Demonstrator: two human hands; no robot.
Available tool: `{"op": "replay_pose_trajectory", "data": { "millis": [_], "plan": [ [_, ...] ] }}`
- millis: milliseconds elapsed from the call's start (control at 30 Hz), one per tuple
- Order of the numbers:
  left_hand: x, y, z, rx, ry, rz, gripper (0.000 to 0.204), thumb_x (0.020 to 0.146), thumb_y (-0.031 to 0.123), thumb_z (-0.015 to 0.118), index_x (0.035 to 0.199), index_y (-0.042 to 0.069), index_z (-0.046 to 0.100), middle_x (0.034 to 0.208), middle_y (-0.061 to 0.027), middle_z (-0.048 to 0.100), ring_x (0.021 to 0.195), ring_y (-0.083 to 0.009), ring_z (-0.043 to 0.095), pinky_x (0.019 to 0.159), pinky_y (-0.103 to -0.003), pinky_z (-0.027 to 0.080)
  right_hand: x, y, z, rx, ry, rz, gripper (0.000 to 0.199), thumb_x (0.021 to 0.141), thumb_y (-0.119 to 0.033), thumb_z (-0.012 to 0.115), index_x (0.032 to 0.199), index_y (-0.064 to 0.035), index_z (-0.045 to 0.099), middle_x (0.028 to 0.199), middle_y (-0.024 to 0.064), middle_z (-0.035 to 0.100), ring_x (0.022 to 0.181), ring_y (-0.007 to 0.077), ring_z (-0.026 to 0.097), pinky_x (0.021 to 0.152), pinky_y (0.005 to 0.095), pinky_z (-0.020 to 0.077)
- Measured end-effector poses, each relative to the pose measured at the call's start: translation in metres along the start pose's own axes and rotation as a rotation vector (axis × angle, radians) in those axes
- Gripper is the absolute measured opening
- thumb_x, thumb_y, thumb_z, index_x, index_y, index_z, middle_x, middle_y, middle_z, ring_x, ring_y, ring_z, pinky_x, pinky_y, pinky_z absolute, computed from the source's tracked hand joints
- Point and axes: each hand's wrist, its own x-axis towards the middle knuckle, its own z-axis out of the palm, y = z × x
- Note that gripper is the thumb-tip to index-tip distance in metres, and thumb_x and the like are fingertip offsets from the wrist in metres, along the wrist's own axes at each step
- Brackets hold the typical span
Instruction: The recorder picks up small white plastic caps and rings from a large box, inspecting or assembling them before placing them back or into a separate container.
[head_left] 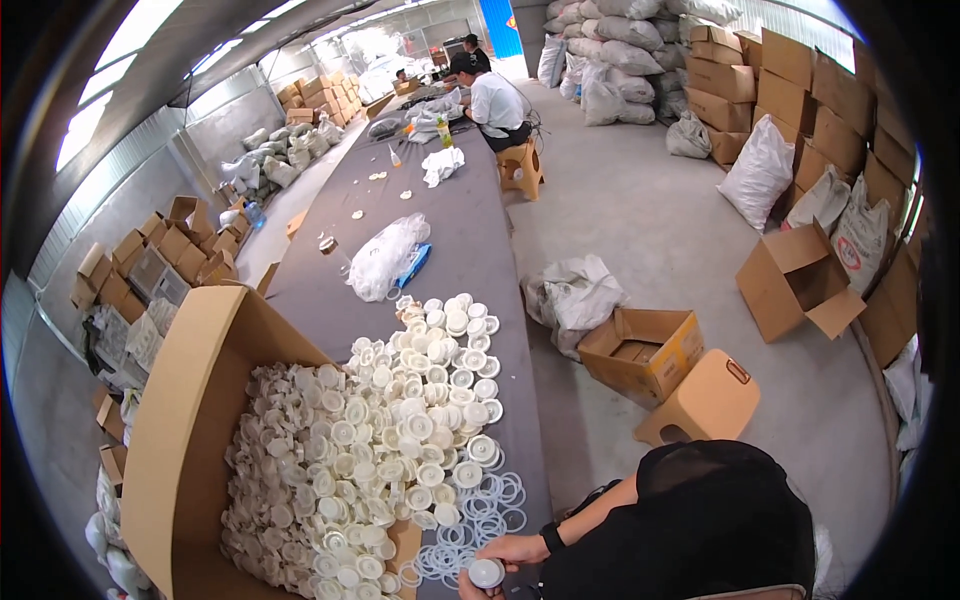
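Observation:
At the table's near edge, both hands meet around one round whitish plastic lid [486, 573]. My right hand [516, 549], with a black band at its wrist, has its fingers closed at the lid's far side. Only part of my left hand [469, 589] shows at the lower edge; it grips the lid from the near side. Just beyond the fingers lies a loose heap of translucent pale-blue rings [486, 512]. A large pile of similar cream-white lids [415, 430] spreads beside them, spilling out of a cardboard box [190, 420] lying on its side.
A clear plastic bag [388, 258] lies farther up the long grey-covered table [330, 195]. To the right stand an orange-tan stool [708, 395] and an open carton [645, 350] on the floor. A person in white [495, 103] sits at the far table; sacks and boxes line the walls.

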Motion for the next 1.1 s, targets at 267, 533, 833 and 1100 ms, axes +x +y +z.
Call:
{"op": "replay_pose_trajectory", "data": {
  "millis": [267,533,833,1100],
  "plan": [
    [-0.019,0.007,-0.009,0.298,-0.206,0.021,0.023,0.086,0.015,0.04,0.106,0.006,0.049,0.081,-0.001,0.053,0.065,-0.0065,0.049,0.056,-0.02,0.043,0.006,0.016,-0.019,0.088,-0.181,0.28,0.031,0.086,-0.033,0.041,0.066,-0.0134,0.052,0.044,-0.006,0.039,0.035,0.0033,0.031,0.033,0.0187,0.0222],
    [-0.002,-0.009,-0.028,0.562,-0.253,0.098,0.038,0.077,0.001,0.043,0.115,-0.001,0.039,0.108,-0.01,0.047,0.095,-0.0152,0.047,0.08,-0.028,0.041,0.01,0.02,-0.021,0.074,-0.155,0.258,0.028,0.085,-0.033,0.044,0.067,-0.0136,0.053,0.046,-0.0076,0.038,0.036,0.0024,0.028,0.033,0.0177,0.0196],
    [0.007,-0.013,-0.033,0.243,-0.277,0.057,0.038,0.081,0.009,0.048,0.116,-0.003,0.039,0.111,-0.0104,0.047,0.101,-0.0171,0.045,0.086,-0.03,0.037,0.005,0.007,-0.016,-0.002,0.003,0.149,0.028,0.084,-0.035,0.047,0.073,-0.0121,0.058,0.05,-0.0075,0.04,0.039,0.0023,0.027,0.035,0.0181,0.0171],
    [0.021,-0.027,-0.063,-0.157,-0.693,-0.095,0.039,0.084,0.017,0.047,0.116,-0.003,0.038,0.111,-0.0108,0.048,0.1,-0.0172,0.046,0.086,-0.031,0.036,-0.006,-0.008,-0.007,0.143,-0.209,0.153,0.033,0.087,-0.035,0.042,0.078,-0.0093,0.061,0.052,-0.0079,0.042,0.04,0.0021,0.028,0.035,0.0173,0.0196]
  ]
}}
